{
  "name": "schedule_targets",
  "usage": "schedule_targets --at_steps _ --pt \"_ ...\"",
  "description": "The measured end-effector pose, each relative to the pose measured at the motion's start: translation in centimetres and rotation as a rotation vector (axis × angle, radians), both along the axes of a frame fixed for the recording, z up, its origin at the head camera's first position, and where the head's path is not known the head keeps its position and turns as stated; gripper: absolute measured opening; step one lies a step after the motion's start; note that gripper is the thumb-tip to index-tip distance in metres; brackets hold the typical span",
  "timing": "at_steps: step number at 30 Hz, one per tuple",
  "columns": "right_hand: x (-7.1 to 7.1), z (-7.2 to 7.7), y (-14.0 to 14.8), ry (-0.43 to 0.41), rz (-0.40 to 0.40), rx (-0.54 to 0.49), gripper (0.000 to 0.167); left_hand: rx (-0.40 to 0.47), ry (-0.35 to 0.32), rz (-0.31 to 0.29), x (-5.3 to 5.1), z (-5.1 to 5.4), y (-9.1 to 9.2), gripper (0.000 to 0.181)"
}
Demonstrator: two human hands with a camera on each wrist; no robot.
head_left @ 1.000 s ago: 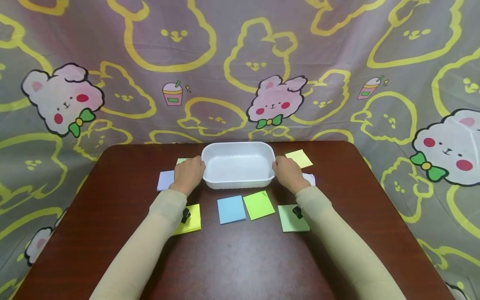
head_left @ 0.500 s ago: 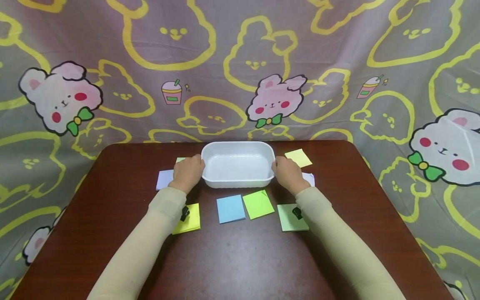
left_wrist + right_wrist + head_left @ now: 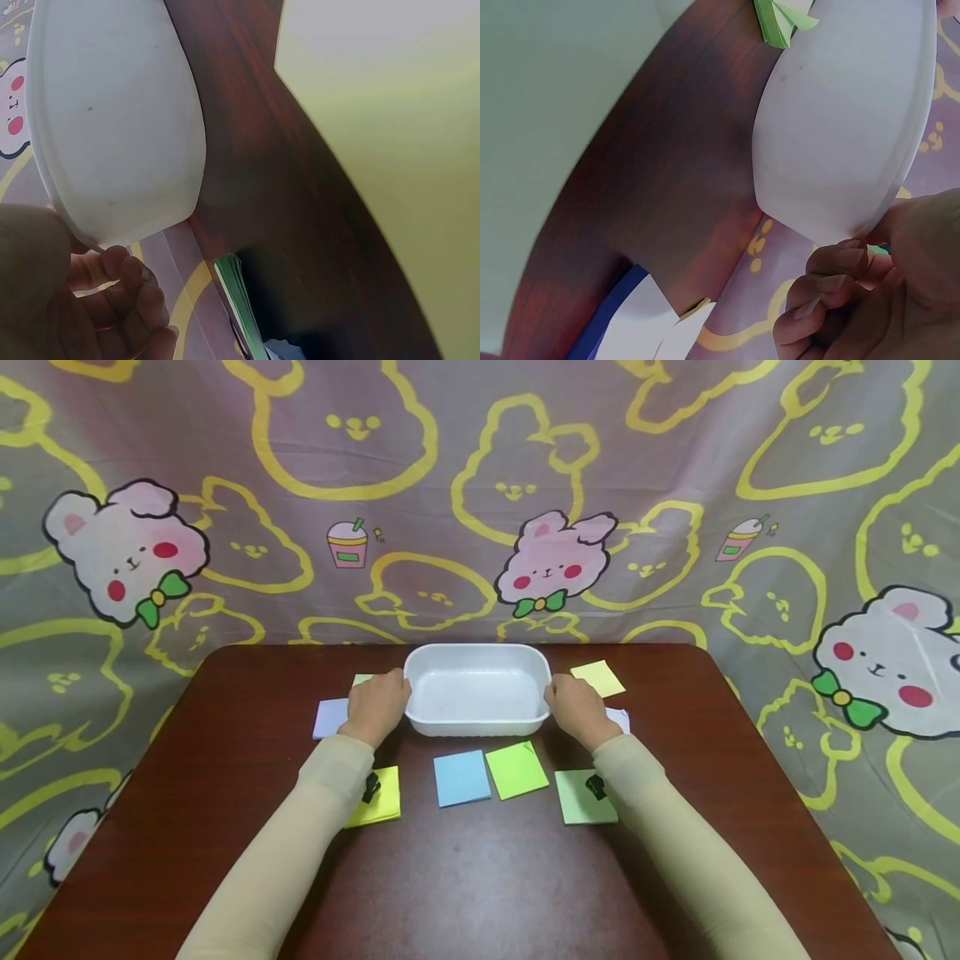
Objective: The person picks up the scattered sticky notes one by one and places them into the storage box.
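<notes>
A white rectangular plastic tub (image 3: 480, 727) with rounded corners stands at the back middle of the table in the head view, its bare inside floor facing up. My left hand (image 3: 377, 703) pinches the rim at its left end, with thumb and fingers meeting over the edge in the left wrist view. At the opposite end, my right hand (image 3: 579, 705) pinches the rim the same way. In front of the tub lie a blue sticky-note pad (image 3: 462, 778) and a lime green sticky-note pad (image 3: 517, 770). The hands cover parts of the pads beside them.
A yellow pad (image 3: 386, 795) lies by the left sleeve, a pale green pad (image 3: 579, 807) by the right. Farther back are a lilac pad (image 3: 328, 718), a green pad (image 3: 361, 678), a pale yellow pad (image 3: 598, 677) and a whitish pad (image 3: 619, 719). A patterned curtain (image 3: 435, 468) hangs behind.
</notes>
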State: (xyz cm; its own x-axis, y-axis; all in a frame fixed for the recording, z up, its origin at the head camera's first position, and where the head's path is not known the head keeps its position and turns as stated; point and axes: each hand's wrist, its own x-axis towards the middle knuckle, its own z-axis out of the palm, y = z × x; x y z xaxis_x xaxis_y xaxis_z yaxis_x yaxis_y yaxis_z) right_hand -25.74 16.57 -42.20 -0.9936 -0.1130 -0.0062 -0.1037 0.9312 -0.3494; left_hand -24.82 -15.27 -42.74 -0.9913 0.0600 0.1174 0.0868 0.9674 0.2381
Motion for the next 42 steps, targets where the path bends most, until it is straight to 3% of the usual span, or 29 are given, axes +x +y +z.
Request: schedule_targets --at_steps 29,42 --pt "0.0 0.6 -0.1 0.025 0.027 0.028 0.031 -0.018 0.011 0.003 0.0 0.2 0.0 0.035" --pt "0.0 1.3 0.2 -0.049 0.039 0.110 0.045 -0.030 -0.029 -0.001 0.1 1.0 0.0 0.040"
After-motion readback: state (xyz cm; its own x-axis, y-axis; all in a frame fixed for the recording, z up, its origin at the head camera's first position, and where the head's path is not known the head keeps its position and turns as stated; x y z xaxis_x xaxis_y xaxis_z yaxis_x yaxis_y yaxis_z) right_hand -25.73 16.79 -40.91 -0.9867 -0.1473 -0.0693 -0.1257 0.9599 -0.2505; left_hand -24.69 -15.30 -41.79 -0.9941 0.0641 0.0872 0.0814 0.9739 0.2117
